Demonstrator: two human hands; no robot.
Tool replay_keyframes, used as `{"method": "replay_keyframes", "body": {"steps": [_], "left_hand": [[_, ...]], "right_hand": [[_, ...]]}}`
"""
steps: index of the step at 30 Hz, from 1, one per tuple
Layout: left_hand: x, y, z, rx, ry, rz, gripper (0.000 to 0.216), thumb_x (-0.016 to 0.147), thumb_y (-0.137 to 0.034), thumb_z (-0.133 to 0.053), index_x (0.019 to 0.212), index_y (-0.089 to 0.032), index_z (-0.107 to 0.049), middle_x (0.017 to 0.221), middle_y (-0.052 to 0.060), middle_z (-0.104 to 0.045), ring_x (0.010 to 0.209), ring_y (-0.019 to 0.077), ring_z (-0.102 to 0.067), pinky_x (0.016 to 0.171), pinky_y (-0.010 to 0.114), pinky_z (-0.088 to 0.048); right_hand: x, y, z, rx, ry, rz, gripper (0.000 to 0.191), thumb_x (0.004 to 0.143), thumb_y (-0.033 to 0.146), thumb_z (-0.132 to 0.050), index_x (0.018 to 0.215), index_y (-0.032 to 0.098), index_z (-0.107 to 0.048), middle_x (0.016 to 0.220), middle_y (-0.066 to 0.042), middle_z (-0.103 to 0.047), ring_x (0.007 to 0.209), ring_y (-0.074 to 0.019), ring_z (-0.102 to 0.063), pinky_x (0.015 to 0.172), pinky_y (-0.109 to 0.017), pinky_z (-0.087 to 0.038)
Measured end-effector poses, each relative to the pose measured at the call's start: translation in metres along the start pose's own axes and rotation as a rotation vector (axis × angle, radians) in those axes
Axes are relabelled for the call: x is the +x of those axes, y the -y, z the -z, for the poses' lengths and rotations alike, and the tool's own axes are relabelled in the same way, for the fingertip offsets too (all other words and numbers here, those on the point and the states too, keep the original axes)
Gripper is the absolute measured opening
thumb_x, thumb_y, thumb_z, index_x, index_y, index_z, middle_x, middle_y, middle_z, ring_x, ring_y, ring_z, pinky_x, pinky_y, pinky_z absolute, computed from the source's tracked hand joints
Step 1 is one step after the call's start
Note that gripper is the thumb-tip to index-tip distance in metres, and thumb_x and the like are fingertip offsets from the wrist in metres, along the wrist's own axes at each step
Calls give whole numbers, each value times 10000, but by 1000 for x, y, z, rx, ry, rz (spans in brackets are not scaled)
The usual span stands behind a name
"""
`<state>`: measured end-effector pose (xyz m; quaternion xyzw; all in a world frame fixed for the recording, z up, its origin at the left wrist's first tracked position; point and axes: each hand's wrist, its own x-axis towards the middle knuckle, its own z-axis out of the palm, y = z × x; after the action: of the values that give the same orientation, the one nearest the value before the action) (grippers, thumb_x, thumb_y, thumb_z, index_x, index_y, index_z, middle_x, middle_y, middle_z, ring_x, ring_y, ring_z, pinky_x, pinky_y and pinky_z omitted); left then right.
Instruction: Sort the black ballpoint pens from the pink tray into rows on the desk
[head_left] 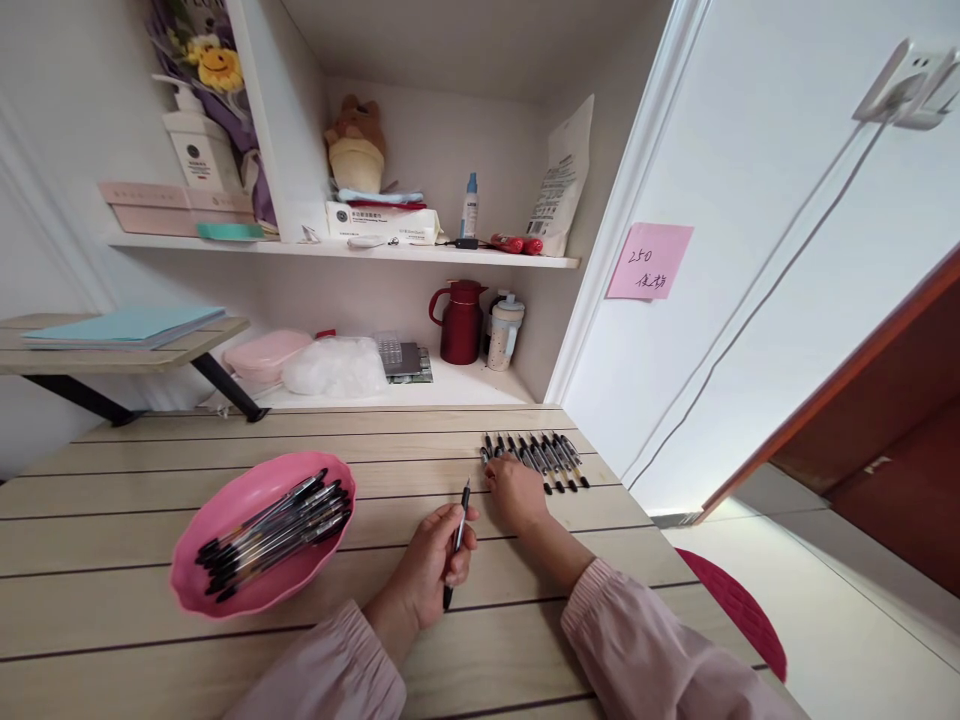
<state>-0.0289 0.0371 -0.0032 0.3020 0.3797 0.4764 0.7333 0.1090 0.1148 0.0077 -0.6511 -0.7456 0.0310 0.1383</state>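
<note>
My left hand [431,560] is closed around a black-gripped pen [459,535], held near upright with its bare tip pointing up. Farther right, my right hand [517,490] reaches down to the left end of a row of pens [551,458] on the table. Its fingers are bent together there, and whatever they pinch is mostly hidden by the hand. The pens in the row lie side by side, slightly slanted, their tips toward the back. To the left, a pink scalloped bowl [191,540] holds several clear-barrelled pens [277,535] with black ends.
The slatted wooden table [405,660] meets a white shelf unit [420,255] behind. A red jug [461,325] and a speckled cup [505,335] stand on its lower shelf. A small raised stand [217,345] is at left. A pink note [649,262] hangs on the wall.
</note>
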Motion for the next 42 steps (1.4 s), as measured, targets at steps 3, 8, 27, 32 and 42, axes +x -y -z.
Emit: {"method": "replay_keyframes", "body": {"steps": [3,8,27,32,42], "left_hand": [[0,1,1,2,9,-2,264,742,-383,-552,869,-152,-551,576,-46,-509,326,-5,-287,329,147,-154],[1,1,2,-5,17,-4,267,745,-386,-549,875,-153,-548,576,-47,-508,326,-5,-291,329,148,-149],[-4,-1,-3,-54,-25,-49,259,722,-310,-538,910,-140,-589,635,-11,-532,390,27,-399,344,150,-241],[6,-7,-10,147,-192,-115,271,675,-283,-603,904,-138,-603,661,2,-547,559,88,-551,495,196,-428],[97,-40,-33,678,-395,-72,282,820,-296,-501,1052,-138,-534,1027,63,-574,848,163,-573,714,348,-488]], "right_hand": [[1,1,0,-26,0,-16,139,794,193,-460,822,191,-596,896,-55,-598,738,-151,-587,580,-231,-318],[-2,-3,3,-30,12,-32,131,792,207,-481,859,205,-594,899,-42,-606,786,-149,-585,617,-228,-325],[-23,3,28,-37,50,-12,193,814,261,-432,800,186,-609,851,-63,-640,788,-162,-587,626,-234,-335],[-72,1,37,-2,206,122,184,778,249,-459,768,194,-635,801,-60,-666,758,-168,-593,609,-240,-330],[-98,-5,18,222,216,102,198,769,288,-459,738,195,-631,794,-39,-674,750,-150,-584,596,-230,-300]]}}
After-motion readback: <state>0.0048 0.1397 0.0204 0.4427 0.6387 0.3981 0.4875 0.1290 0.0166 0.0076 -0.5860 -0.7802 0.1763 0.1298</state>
